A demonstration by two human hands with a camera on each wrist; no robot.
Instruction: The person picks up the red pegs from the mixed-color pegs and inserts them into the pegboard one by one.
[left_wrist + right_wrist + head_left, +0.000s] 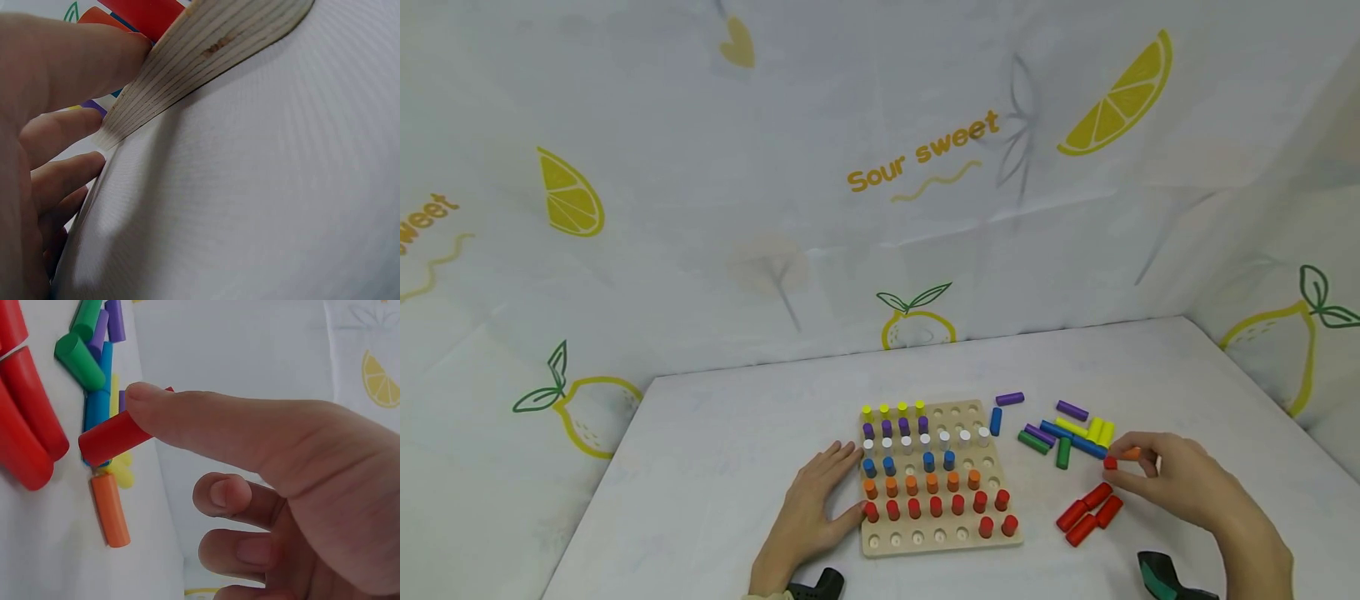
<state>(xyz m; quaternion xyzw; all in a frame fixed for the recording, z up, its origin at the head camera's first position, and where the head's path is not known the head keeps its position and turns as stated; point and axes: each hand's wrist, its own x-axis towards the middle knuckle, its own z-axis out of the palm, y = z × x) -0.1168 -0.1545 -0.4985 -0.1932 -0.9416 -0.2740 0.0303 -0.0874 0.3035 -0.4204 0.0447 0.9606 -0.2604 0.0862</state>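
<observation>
Grip of the right hand (1180,483), narrowed to one peg's width, pinches a red peg (115,437) between thumb and finger, well to the right of the pegboard (925,550). Left hand (812,500) holds nothing: its fingers lie loosely spread, thumb and fingertips touching the pegboard's left edge. Standing in the pegboard, from its far side, are rows of yellow, purple, white (a full row of seven), blue, orange and red, plus two more red pegs (997,527) at the right end of its nearest row. Loose on the bench (715,467) to the pegboard's right lie four red ones (1081,531), two green pegs (1063,453) and some blue, purple and yellow pieces; one blue peg (996,422) rests just beside the pegboard's far right corner.
</observation>
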